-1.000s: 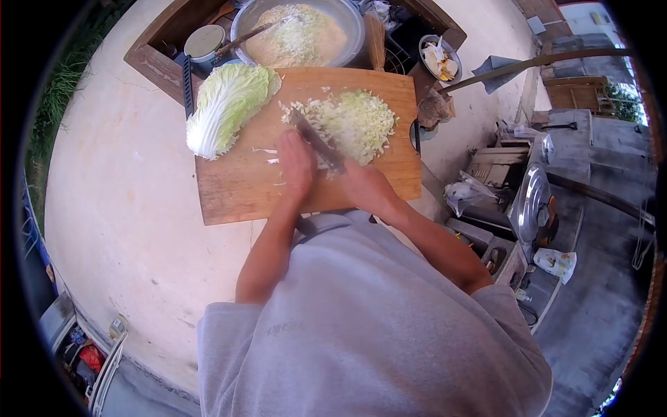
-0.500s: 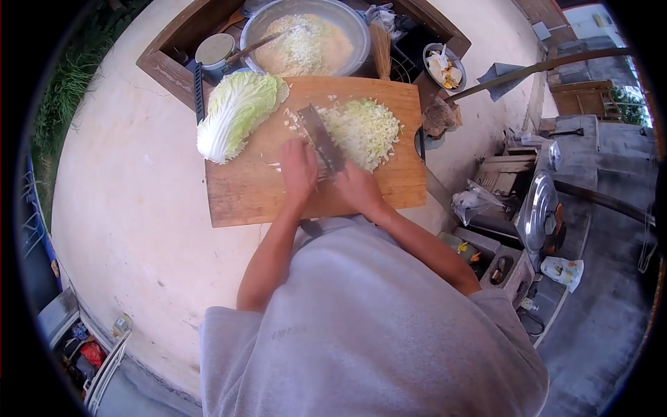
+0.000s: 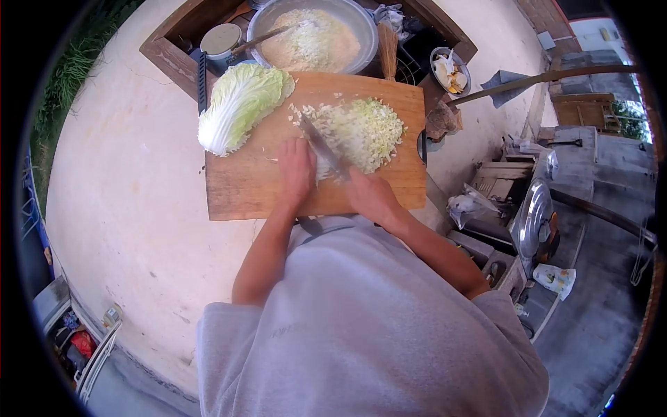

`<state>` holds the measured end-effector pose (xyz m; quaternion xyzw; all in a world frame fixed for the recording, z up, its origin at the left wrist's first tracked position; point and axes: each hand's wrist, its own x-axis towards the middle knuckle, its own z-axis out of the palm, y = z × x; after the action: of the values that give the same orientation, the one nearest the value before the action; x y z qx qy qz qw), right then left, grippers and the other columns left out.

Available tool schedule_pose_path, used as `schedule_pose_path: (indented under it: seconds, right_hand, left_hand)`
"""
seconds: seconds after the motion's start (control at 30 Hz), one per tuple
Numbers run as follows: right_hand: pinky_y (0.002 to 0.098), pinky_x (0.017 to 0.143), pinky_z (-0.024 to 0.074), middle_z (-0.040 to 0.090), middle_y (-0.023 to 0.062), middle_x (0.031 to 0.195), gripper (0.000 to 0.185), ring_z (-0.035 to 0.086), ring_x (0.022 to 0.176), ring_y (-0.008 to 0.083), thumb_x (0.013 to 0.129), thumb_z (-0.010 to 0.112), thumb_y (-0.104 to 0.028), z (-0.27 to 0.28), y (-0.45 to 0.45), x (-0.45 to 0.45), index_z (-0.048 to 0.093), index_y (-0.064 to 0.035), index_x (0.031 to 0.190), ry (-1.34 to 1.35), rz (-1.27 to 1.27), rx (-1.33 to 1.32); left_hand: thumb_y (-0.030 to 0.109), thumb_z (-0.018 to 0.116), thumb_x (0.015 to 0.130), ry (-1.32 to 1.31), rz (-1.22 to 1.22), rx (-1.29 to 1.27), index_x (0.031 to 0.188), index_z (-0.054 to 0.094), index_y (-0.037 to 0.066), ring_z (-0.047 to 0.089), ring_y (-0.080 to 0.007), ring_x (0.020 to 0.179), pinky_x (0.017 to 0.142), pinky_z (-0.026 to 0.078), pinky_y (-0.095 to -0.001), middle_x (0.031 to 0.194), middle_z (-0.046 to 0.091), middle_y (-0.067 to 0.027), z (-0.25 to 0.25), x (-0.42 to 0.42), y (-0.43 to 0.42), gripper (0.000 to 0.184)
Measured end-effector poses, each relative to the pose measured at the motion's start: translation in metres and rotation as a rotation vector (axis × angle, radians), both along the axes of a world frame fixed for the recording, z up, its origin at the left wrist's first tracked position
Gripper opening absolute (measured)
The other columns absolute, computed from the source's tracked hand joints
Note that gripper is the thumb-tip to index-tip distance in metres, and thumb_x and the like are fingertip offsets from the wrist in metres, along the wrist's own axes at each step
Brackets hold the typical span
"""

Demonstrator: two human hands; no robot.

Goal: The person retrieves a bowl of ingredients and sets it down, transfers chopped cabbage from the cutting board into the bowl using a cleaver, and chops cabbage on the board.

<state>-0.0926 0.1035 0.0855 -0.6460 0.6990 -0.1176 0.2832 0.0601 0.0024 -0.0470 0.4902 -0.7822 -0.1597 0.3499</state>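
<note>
My right hand (image 3: pixel 372 194) is closed round the handle of a cleaver (image 3: pixel 324 148), whose blade points up and to the left over the wooden cutting board (image 3: pixel 240 187). Close to the left side of the blade, my left hand (image 3: pixel 297 165) presses with bent fingers on pale cabbage strips (image 3: pixel 323 169), mostly covered by the hand and blade. A heap of chopped cabbage (image 3: pixel 372 132) lies just right of the cleaver. At the board's upper left rests a large piece of napa cabbage (image 3: pixel 240 108), cut side not visible.
Behind the board stands a big metal bowl (image 3: pixel 368 35) with crumbly yellowish food and a stick in it. A lidded tub (image 3: pixel 221 42) is left of it, a brush (image 3: pixel 388 52) right. A small bowl (image 3: pixel 464 73) holds scraps. A shiny round lid (image 3: pixel 535 215) is at the right.
The cleaver has shifted and tilted slightly between frames, with my right hand on its handle. My left hand stays beside the blade. The whole view has moved a little.
</note>
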Motion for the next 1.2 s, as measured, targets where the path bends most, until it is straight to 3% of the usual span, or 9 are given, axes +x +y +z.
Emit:
schedule_pose_path:
  seconds: [0.1,0.17,0.37,0.5,0.6,0.7,0.97,1.2]
  right_hand:
    - [0.0566,0.062,0.0495,0.064,0.0244,0.068,0.017,0.064,0.067,0.0452,0.091,0.055,-0.014,-0.010,-0.008,0.006,0.049,0.0007,0.096,0.011,0.023,0.015]
    - [0.0567,0.062,0.0497,0.064,0.0245,0.068,0.017,0.065,0.067,0.0452,0.091,0.056,-0.015,-0.048,-0.018,0.010,0.049,-0.0002,0.097,0.044,-0.009,-0.020]
    - [0.0580,0.063,0.0489,0.064,0.0246,0.070,0.017,0.064,0.069,0.0469,0.092,0.057,-0.017,-0.053,-0.023,0.011,0.050,-0.0018,0.097,0.023,-0.113,-0.061]
    - [0.0578,0.064,0.0483,0.064,0.0253,0.071,0.018,0.063,0.070,0.0483,0.092,0.056,-0.019,-0.018,-0.016,0.003,0.051,-0.0014,0.096,-0.047,-0.122,-0.069]
    - [0.0573,0.065,0.0483,0.063,0.0255,0.071,0.017,0.063,0.070,0.0486,0.093,0.055,-0.017,0.004,-0.014,-0.006,0.050,-0.0013,0.097,-0.026,0.022,0.000]
    - [0.0562,0.065,0.0491,0.063,0.0251,0.070,0.017,0.063,0.070,0.0475,0.092,0.054,-0.016,0.010,-0.010,-0.004,0.050,-0.0006,0.097,-0.004,0.036,0.061]
    - [0.0558,0.063,0.0506,0.064,0.0248,0.069,0.017,0.065,0.068,0.0456,0.092,0.056,-0.016,-0.067,-0.029,0.019,0.050,-0.0005,0.097,0.053,-0.025,-0.118]
    - [0.0569,0.064,0.0494,0.064,0.0254,0.071,0.017,0.064,0.070,0.0467,0.093,0.054,-0.015,-0.004,-0.014,0.004,0.050,0.0002,0.097,-0.019,-0.010,-0.024]
  left_hand:
    - [0.005,0.061,0.083,0.004,-0.026,0.067,0.094,0.055,0.003,0.052,-0.0366,0.091,0.080,0.044,-0.0468,0.094,0.054,-0.0170,0.005,0.000,0.000,0.013]
    - [0.005,0.061,0.083,0.006,-0.028,0.087,0.095,0.055,0.003,0.052,-0.0370,0.091,0.081,0.044,-0.0470,0.095,0.054,-0.0173,0.009,0.000,0.002,0.014]
    - [0.003,0.060,0.081,0.018,-0.023,0.053,0.096,0.055,0.003,0.052,-0.0359,0.090,0.080,0.044,-0.0452,0.094,0.053,-0.0167,0.000,0.000,0.000,0.016]
    - [0.001,0.059,0.081,0.024,0.015,0.017,0.098,0.054,0.003,0.052,-0.0353,0.090,0.081,0.044,-0.0439,0.094,0.053,-0.0164,0.000,0.001,0.001,0.018]
    - [0.002,0.060,0.080,0.026,0.012,0.006,0.099,0.054,0.003,0.052,-0.0353,0.091,0.082,0.044,-0.0436,0.095,0.054,-0.0166,0.000,0.000,0.000,0.020]
    - [0.004,0.061,0.079,0.040,0.010,0.012,0.093,0.054,0.004,0.052,-0.0359,0.091,0.080,0.045,-0.0462,0.094,0.054,-0.0166,0.001,0.000,0.000,0.016]
    - [0.004,0.061,0.079,-0.003,0.005,0.061,0.095,0.054,0.004,0.051,-0.0362,0.091,0.081,0.044,-0.0464,0.095,0.054,-0.0165,0.006,0.002,-0.002,0.017]
    - [0.002,0.057,0.081,0.042,0.002,0.029,0.095,0.050,0.001,0.049,-0.0371,0.090,0.082,0.043,-0.0461,0.094,0.049,-0.0185,0.005,0.003,0.002,0.016]
